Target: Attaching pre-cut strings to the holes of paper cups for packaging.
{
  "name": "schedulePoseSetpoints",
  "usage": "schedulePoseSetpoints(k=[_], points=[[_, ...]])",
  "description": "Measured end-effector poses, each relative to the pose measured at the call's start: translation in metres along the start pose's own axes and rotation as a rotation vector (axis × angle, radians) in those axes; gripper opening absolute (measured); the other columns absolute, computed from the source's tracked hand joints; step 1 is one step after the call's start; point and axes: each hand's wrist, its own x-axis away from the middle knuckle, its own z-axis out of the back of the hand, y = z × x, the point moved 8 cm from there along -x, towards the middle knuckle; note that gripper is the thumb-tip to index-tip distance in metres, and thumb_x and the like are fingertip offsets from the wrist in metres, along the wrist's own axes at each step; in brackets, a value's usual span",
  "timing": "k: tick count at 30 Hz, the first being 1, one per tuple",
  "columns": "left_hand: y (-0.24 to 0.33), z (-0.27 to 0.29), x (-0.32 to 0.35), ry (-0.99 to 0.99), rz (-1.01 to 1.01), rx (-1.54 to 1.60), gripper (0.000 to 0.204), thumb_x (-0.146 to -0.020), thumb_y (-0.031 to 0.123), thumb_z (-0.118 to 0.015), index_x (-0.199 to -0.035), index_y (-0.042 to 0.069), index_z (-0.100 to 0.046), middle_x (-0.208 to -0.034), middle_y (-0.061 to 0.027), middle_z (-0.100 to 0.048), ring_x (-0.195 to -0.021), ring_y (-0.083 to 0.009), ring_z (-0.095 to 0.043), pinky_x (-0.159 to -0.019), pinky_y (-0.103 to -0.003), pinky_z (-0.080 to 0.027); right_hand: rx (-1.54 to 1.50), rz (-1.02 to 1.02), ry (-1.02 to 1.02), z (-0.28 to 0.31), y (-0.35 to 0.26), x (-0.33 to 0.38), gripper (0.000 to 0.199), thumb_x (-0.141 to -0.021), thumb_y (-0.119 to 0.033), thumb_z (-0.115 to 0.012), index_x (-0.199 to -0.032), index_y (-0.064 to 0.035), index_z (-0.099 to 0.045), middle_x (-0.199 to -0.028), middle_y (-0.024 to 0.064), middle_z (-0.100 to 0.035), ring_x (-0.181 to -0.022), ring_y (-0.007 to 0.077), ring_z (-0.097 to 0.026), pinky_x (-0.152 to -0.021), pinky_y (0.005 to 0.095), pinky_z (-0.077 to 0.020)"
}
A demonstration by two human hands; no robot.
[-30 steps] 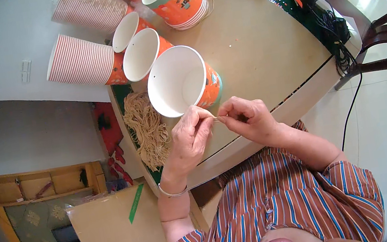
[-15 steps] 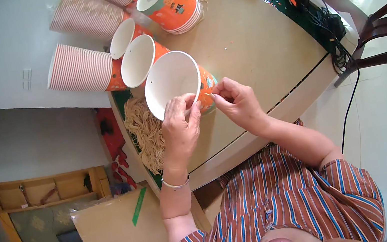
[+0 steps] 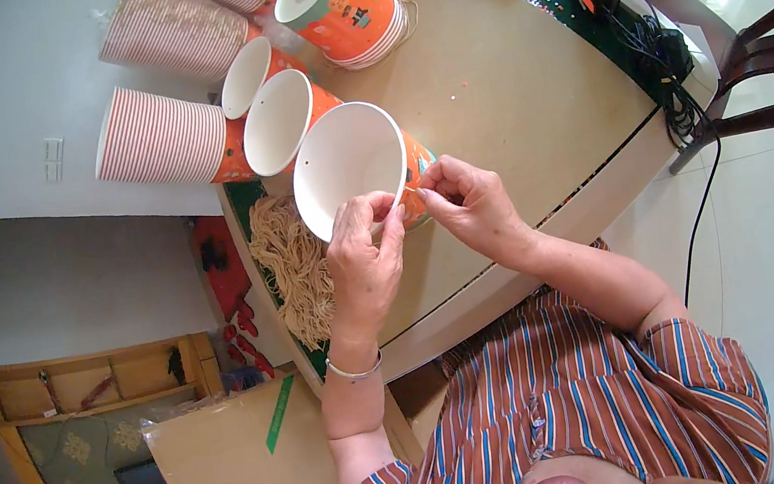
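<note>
An orange paper cup [image 3: 349, 162] with a white inside lies tilted on the tan table [image 3: 507, 101], its mouth toward me. My left hand [image 3: 365, 261] grips the cup's near rim with thumb and fingers. My right hand [image 3: 467, 204] pinches something thin at the cup's right side, by its orange wall; what it holds is too small to make out. The two hands almost touch at the rim.
Two more open cups [image 3: 277, 123] lie behind in a row, beside long stacks of striped cups [image 3: 163, 141]. An upright cup stack [image 3: 345, 5] stands farther back. A heap of tan string [image 3: 295, 267] lies at the table's left edge. Black cables [image 3: 655, 47] and a dark chair [image 3: 765, 71] are right.
Both hands have moved up onto the near cup's rim. The left hand now covers its near edge; the right hand has drawn in against the cup's side.
</note>
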Motion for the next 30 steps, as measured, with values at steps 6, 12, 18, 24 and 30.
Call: schedulePoseSetpoints(k=[6, 12, 18, 24, 30], points=[[0.001, 0.0, -0.002, -0.015, -0.048, -0.012, 0.012, -0.093, 0.005, -0.067, -0.103, 0.0, -0.063, -0.093, -0.0134, -0.066, -0.083, -0.0253, -0.067, -0.07, -0.035, -0.058, -0.048, -0.01, -0.003, -0.002, 0.001, -0.001, 0.01, -0.094, -0.006, -0.065, -0.093, 0.002, -0.059, -0.071, 0.0032, -0.065, -0.067, 0.0031, -0.056, -0.059, 0.0241, -0.0481], [-0.019, 0.001, -0.013, -0.084, 0.12, 0.14, 0.021, -0.097, 0.007, -0.061, -0.115, -0.001, -0.066, -0.094, -0.0146, -0.07, -0.08, -0.0179, -0.068, -0.071, -0.031, -0.055, -0.013, 0.002, -0.025, -0.004, -0.004, -0.003, 0.01, -0.094, -0.006, -0.065, -0.093, 0.0019, -0.059, -0.073, 0.0047, -0.066, -0.069, 0.0039, -0.058, -0.061, 0.0247, -0.0495], [-0.039, -0.017, -0.027, -0.38, 0.232, 0.384, 0.024, -0.098, 0.004, -0.06, -0.12, -0.002, -0.068, -0.097, 0.0005, -0.069, -0.087, -0.0063, -0.061, -0.076, -0.023, -0.051, -0.027, -0.024, -0.068, -0.009, 0.001, -0.004, 0.005, -0.097, -0.002, -0.062, -0.098, 0.0005, -0.058, -0.084, -0.0024, -0.064, -0.077, 0.0004, -0.058, -0.066, 0.0183, -0.0484], [-0.033, -0.019, -0.033, -0.467, 0.207, 0.376, 0.018, -0.097, 0.005, -0.061, -0.111, -0.003, -0.069, -0.094, 0.0014, -0.067, -0.084, -0.0051, -0.059, -0.074, -0.021, -0.049, -0.055, -0.004, -0.012, -0.007, 0.002, -0.006, 0.011, -0.094, -0.007, -0.066, -0.094, 0.0019, -0.059, -0.074, 0.0067, -0.067, -0.069, 0.0043, -0.058, -0.06, 0.0256, -0.0498], [-0.026, -0.017, -0.038, -0.477, 0.126, 0.41, 0.015, -0.097, 0.003, -0.062, -0.108, -0.003, -0.069, -0.092, 0.0018, -0.066, -0.085, -0.0043, -0.059, -0.074, -0.02, -0.05, -0.028, -0.006, -0.02, -0.008, -0.002, -0.006, 0.011, -0.094, -0.007, -0.066, -0.094, 0.002, -0.06, -0.074, 0.0073, -0.068, -0.068, 0.0046, -0.059, -0.06, 0.0256, -0.05]])
